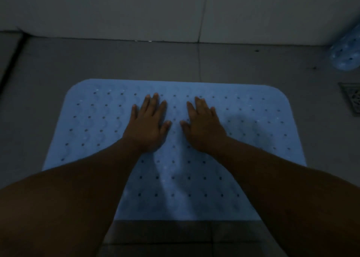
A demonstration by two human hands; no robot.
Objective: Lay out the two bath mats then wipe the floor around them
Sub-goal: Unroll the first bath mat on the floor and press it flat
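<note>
Blue bath mat (243,120): flat on grey floor (97,61). Left hand (149,122) and right hand (203,124): fingers straight, pressing mat. Rolled mat (345,54): far right.

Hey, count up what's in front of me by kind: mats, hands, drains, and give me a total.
Bath mats: 2, a flat blue mat spread on the floor and a rolled blue mat by the wall at the far right
Hands: 2, left hand and right hand, both lying flat on the spread mat
Floor drains: 1, floor drain at the right edge
Total: 5
</note>
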